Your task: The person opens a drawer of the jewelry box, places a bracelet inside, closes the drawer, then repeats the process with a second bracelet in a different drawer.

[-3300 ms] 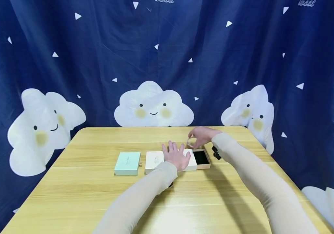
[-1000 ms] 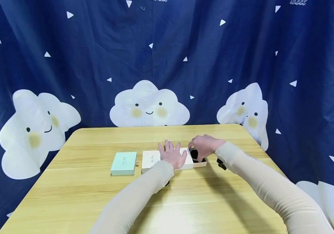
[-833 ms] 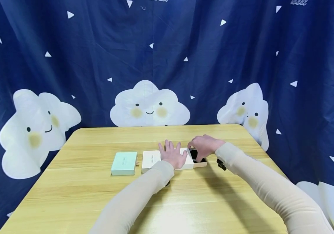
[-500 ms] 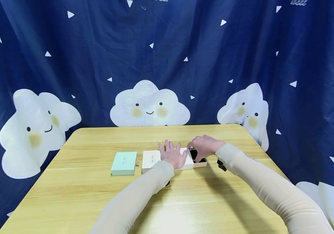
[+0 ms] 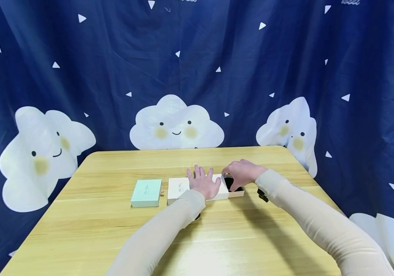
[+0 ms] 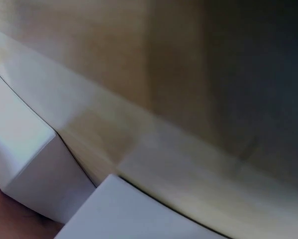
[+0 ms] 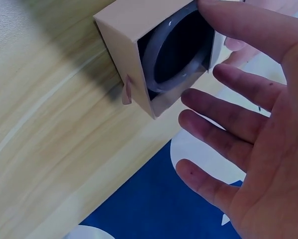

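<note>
In the head view my left hand [image 5: 204, 186] lies with fingers spread over two white boxes; their corners are close together in the left wrist view. The right white box [image 5: 222, 189] has its drawer [image 5: 235, 194] pulled out to the right. Inside that drawer, on black lining, lies a pale translucent bangle [image 7: 156, 57]. My right hand [image 5: 243, 173] is over the drawer. In the right wrist view its thumb touches or nearly touches the bangle's upper edge, while the other fingers are extended and apart from it.
A mint-green box [image 5: 146, 193] with a small ribbon tab sits on the wooden table [image 5: 114, 230], left of the left white box [image 5: 176, 188]. A dark blue curtain [image 5: 114, 57] with cloud prints hangs behind the table's far edge.
Over three seconds ago my right hand held the bangle above the drawer's back edge; now the bangle lies inside. During the last second both hands have hardly moved.
</note>
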Available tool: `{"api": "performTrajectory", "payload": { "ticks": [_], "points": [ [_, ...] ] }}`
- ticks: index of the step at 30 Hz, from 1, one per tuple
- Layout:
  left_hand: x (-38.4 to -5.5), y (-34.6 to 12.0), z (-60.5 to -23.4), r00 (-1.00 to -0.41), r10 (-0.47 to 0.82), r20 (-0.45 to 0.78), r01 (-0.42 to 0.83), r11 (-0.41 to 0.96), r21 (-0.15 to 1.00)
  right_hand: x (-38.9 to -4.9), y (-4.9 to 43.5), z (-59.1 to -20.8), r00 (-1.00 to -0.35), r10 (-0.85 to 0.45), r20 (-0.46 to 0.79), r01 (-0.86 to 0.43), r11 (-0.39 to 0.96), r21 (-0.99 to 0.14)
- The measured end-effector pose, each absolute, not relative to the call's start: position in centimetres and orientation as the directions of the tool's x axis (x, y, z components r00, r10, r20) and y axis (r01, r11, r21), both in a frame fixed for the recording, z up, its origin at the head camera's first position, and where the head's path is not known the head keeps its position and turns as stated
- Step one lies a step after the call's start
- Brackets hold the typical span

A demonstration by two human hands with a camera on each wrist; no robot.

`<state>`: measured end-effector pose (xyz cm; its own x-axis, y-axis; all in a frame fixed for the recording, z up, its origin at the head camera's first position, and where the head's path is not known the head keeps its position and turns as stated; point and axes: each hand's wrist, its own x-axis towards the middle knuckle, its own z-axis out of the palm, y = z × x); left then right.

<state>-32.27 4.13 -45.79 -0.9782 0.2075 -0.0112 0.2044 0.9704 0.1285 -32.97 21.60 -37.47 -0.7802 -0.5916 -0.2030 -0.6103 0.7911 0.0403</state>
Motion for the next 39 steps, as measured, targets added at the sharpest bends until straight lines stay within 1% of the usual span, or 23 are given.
{"api": "performTrajectory", "payload": {
  "ticks": [7,16,26,33,39],
  "points": [
    [-31.9,4.2,-45.4,-0.978,0.207,-0.010,0.204,0.969,0.142,-32.6,22.3,-37.1,-0.780,-0.596,-0.193,-0.602,0.798,-0.029],
    [-32.1,4.3,-45.5,-0.977,0.210,-0.024,0.205,0.969,0.135,-32.4,23.3,-37.1,-0.809,-0.552,-0.201,-0.551,0.832,-0.067],
    [-32.5,4.5,-46.0,-0.979,0.202,-0.037,0.196,0.972,0.131,-32.2,25.0,-37.6,-0.812,-0.543,-0.216,-0.539,0.839,-0.082],
    [-32.3,4.4,-45.6,-0.977,0.210,-0.043,0.201,0.967,0.155,-32.1,25.8,-37.8,-0.808,-0.553,-0.202,-0.540,0.833,-0.121],
    [-32.2,4.2,-45.5,-0.977,0.210,-0.049,0.200,0.968,0.148,-32.1,26.1,-38.2,-0.814,-0.543,-0.208,-0.524,0.840,-0.141]
  ]
}}
